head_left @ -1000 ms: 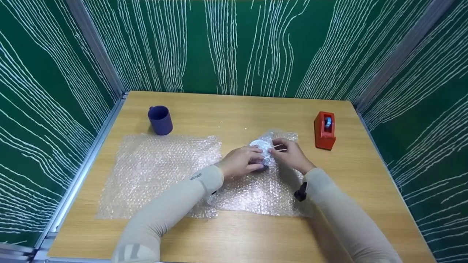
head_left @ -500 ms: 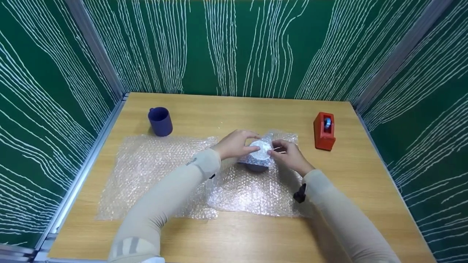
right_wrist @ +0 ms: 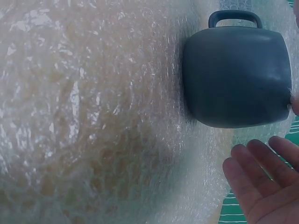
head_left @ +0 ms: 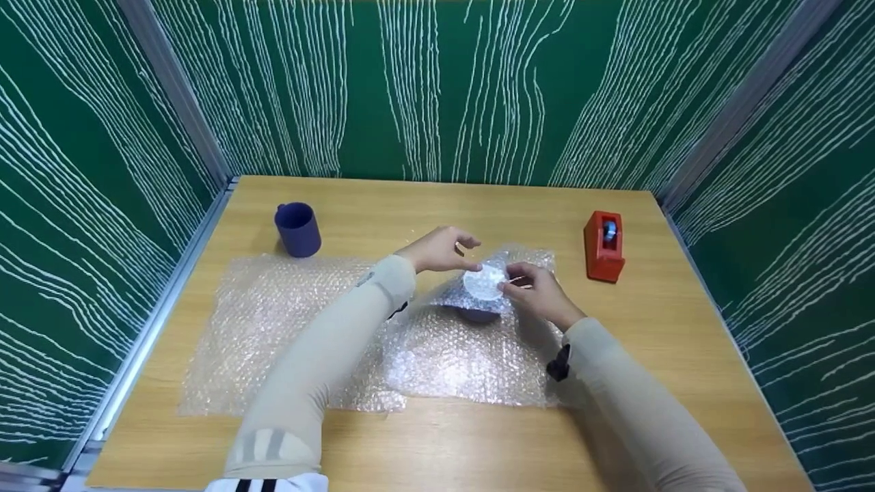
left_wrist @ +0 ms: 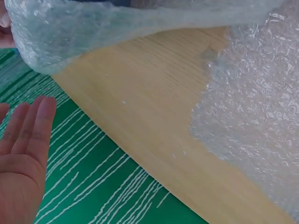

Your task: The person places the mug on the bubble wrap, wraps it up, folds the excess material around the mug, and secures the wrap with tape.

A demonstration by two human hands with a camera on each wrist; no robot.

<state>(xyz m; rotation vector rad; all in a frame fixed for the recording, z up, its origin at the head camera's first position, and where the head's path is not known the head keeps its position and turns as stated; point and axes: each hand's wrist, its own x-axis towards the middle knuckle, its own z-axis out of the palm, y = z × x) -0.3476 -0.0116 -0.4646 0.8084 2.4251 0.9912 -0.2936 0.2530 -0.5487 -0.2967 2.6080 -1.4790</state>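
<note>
A dark mug (head_left: 478, 316) stands on the right-hand bubble wrap sheet (head_left: 472, 365), whose far part is folded over its pale round top. In the right wrist view the mug's (right_wrist: 238, 77) bare side and handle (right_wrist: 235, 17) show. My right hand (head_left: 540, 292) pinches the folded wrap at the mug's right rim with thumb and index finger; its other fingers (right_wrist: 252, 170) extend beside the mug. At the far left of the mug's top, my left hand (head_left: 437, 250) has its fingers spread, the thumb tip close to the wrap. The left wrist view shows its fingers (left_wrist: 29, 128) straight.
A second bubble wrap sheet (head_left: 287, 328) lies on the left of the wooden table (head_left: 437, 444). Behind it stands a purple mug (head_left: 298, 231). On the right is a red tape dispenser (head_left: 604, 246). Green walls (head_left: 369, 89) with white lines enclose the table.
My left hand has come off the near side of the mug and moved up to the far left, uncovering the wrapped top and mug side. My right hand stays at the rim.
</note>
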